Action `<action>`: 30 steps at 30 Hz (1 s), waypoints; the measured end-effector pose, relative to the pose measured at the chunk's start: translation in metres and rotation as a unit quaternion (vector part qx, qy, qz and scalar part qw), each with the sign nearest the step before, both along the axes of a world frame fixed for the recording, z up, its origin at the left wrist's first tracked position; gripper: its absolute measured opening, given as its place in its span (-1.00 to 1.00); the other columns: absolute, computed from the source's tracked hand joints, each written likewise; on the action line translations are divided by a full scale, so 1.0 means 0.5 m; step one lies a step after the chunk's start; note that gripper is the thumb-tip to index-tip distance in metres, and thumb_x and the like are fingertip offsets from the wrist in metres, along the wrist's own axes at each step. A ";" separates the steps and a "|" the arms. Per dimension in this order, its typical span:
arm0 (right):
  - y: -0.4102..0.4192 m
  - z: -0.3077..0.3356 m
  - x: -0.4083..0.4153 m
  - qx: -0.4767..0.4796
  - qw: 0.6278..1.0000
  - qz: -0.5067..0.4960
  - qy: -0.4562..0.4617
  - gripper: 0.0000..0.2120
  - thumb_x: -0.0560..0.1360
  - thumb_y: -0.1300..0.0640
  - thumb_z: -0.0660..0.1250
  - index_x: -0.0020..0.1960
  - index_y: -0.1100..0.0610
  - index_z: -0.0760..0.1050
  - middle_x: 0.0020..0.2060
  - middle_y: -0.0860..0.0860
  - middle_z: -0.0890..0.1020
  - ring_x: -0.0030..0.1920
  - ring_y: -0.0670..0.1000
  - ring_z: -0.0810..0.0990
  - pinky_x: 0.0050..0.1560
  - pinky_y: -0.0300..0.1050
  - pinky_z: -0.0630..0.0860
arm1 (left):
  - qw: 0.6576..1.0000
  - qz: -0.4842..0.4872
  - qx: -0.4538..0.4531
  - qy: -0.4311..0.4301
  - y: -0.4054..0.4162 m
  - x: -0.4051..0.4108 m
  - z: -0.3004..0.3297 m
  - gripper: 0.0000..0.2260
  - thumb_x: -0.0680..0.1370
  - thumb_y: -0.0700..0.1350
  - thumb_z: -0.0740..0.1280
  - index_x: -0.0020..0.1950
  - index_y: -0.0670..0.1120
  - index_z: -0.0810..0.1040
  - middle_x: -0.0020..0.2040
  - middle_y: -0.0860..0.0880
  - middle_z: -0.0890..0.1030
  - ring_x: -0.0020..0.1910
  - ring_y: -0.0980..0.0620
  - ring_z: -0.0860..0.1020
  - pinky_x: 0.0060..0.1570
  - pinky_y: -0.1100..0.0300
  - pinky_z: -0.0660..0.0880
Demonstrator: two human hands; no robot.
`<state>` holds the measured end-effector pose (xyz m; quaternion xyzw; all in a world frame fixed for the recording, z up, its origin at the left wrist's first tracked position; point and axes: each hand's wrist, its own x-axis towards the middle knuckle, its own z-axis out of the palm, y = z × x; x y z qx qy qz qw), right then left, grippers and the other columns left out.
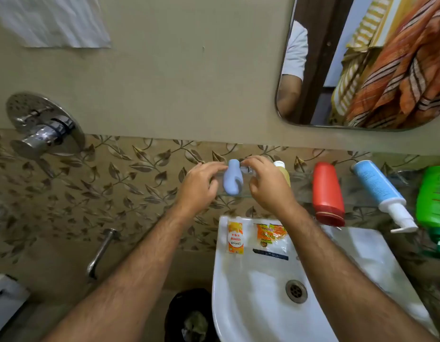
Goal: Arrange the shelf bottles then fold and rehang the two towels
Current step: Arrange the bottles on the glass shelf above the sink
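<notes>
Shelf bottles: pale blue-lavender bottle (232, 177), yellow bottle (283, 174) with white cap, red bottle (328, 192), sky-blue pump bottle (376, 187) with white pump, green bottle (433, 206). Wall tiles (115, 178) brown with gold leaf-and-vine pattern; upper wall (177, 70) plain beige. Sink (263, 292) white, carrying two orange-yellow sachets (235, 236); mirror (386, 70) reflects orange cloth with dark and white stripes and yellow-white striped cloth.
</notes>
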<state>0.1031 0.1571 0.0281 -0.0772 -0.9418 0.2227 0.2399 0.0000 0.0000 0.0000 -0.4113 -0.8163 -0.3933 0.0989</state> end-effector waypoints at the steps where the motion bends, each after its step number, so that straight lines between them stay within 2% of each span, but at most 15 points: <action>1: 0.002 0.000 -0.008 0.011 1.000 0.000 -0.017 -0.55 0.44 0.42 0.24 0.30 0.22 0.51 0.25 0.11 0.56 0.25 0.10 0.51 0.21 -0.13 0.42 | 1.000 -0.004 -0.017 -0.006 -0.003 -0.011 -0.002 -0.55 0.45 -0.36 0.23 0.32 -0.13 0.56 0.28 -0.07 0.59 0.29 -0.01 0.51 0.34 -0.15 0.41; 5: 0.003 -0.003 -0.023 0.043 0.995 0.011 -0.085 -0.49 0.48 0.47 0.20 0.40 0.20 0.45 0.41 0.15 0.44 0.40 0.15 0.41 0.36 -0.06 0.35 | 0.997 -0.012 -0.074 -0.025 -0.005 -0.031 -0.013 -0.46 0.44 -0.35 0.26 0.42 -0.08 0.47 0.40 -0.03 0.50 0.39 0.02 0.42 0.42 -0.09 0.34; 10: 0.010 -0.017 -0.042 0.029 0.988 0.018 -0.149 -0.44 0.51 0.37 0.32 0.48 0.12 0.35 0.49 0.12 0.34 0.46 0.13 0.35 0.40 -0.01 0.37 | 0.994 -0.035 -0.094 -0.040 0.006 -0.039 -0.018 -0.49 0.49 -0.21 0.35 0.45 -0.06 0.44 0.41 -0.01 0.48 0.38 0.02 0.43 0.39 -0.14 0.35; 14: 0.019 -0.019 -0.045 0.030 0.989 0.020 -0.144 -0.45 0.52 0.28 0.38 0.47 0.09 0.37 0.49 0.09 0.37 0.44 0.10 0.37 0.40 -0.02 0.35 | 0.994 -0.033 -0.099 -0.039 0.011 -0.041 -0.016 -0.55 0.52 -0.18 0.38 0.42 -0.03 0.47 0.39 0.01 0.51 0.37 0.04 0.43 0.41 -0.16 0.32; 17: 0.028 -0.026 -0.041 0.017 0.991 0.034 -0.128 -0.49 0.53 0.24 0.39 0.46 0.09 0.39 0.47 0.09 0.39 0.44 0.09 0.38 0.40 -0.05 0.34 | 0.995 -0.036 -0.079 -0.049 0.009 -0.048 -0.019 -0.55 0.53 -0.23 0.38 0.41 -0.03 0.48 0.39 0.01 0.52 0.37 0.05 0.43 0.41 -0.07 0.35; 21: 0.033 -0.022 -0.041 -0.058 0.995 0.051 -0.058 -0.60 0.57 0.20 0.35 0.40 0.12 0.47 0.39 0.07 0.49 0.37 0.02 0.44 0.35 -0.12 0.41 | 0.998 -0.040 -0.007 -0.056 0.016 -0.056 -0.018 -0.59 0.52 -0.25 0.41 0.37 -0.05 0.54 0.31 0.00 0.58 0.30 0.09 0.50 0.35 0.03 0.43; 24: 0.035 -0.011 -0.050 -0.114 0.992 0.051 -0.028 -0.70 0.60 0.17 0.29 0.32 0.10 0.53 0.19 -0.01 0.61 0.17 -0.10 0.53 0.12 -0.33 0.41 | 0.996 -0.036 0.049 -0.061 0.030 -0.065 -0.007 -0.67 0.51 -0.18 0.45 0.28 -0.06 0.61 0.23 0.03 0.62 0.24 0.12 0.54 0.30 0.07 0.47; 27: 0.036 -0.003 -0.061 -0.187 0.981 0.045 -0.031 -0.76 0.63 0.14 0.24 0.27 0.08 0.55 0.02 -0.10 0.62 -0.02 -0.19 0.55 -0.08 -0.31 0.44 | 0.989 -0.028 0.092 -0.116 0.044 -0.066 0.009 -0.74 0.51 -0.16 0.46 0.20 -0.07 0.65 0.08 0.08 0.65 0.07 0.18 0.59 0.15 0.15 0.53; 30: 0.034 -0.003 -0.071 -0.219 0.975 0.032 -0.033 -0.76 0.63 0.11 0.24 0.27 0.07 0.53 0.01 -0.11 0.62 0.01 -0.15 0.58 -0.07 -0.22 0.54 | 0.980 -0.031 0.102 -0.169 0.053 -0.066 0.014 -0.74 0.53 -0.11 0.43 0.22 -0.07 0.63 0.04 0.06 0.68 0.04 0.13 0.63 0.11 0.05 0.59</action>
